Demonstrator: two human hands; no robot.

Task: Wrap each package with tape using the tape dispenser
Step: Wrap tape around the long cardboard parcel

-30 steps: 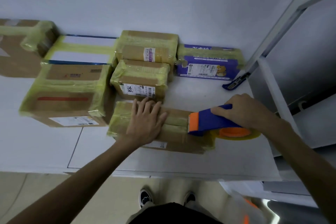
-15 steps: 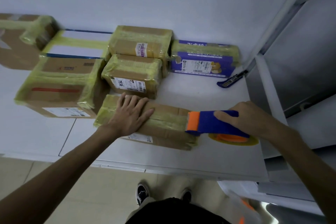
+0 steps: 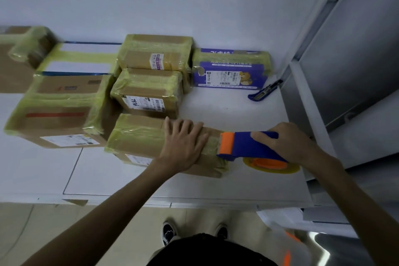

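While the left hand (image 3: 183, 142) pressed flat on the box (image 3: 138, 136), the right hand (image 3: 287, 144) gripped the dispenser (image 3: 244, 143) beside it, at the box end. Taping appeared in progress; the next pull required firm hold-down. Wrapped boxes (image 3: 149, 90) lay beyond.

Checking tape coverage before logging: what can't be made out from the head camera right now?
Head view: the tape's contact with the front package is hidden beneath the tape dispenser, gripped by the right hand.
The left hand and forearm cover part of that package's top and near label.
The far-left package is cut off by the frame's left edge.
Label print on the purple box is too small to read.
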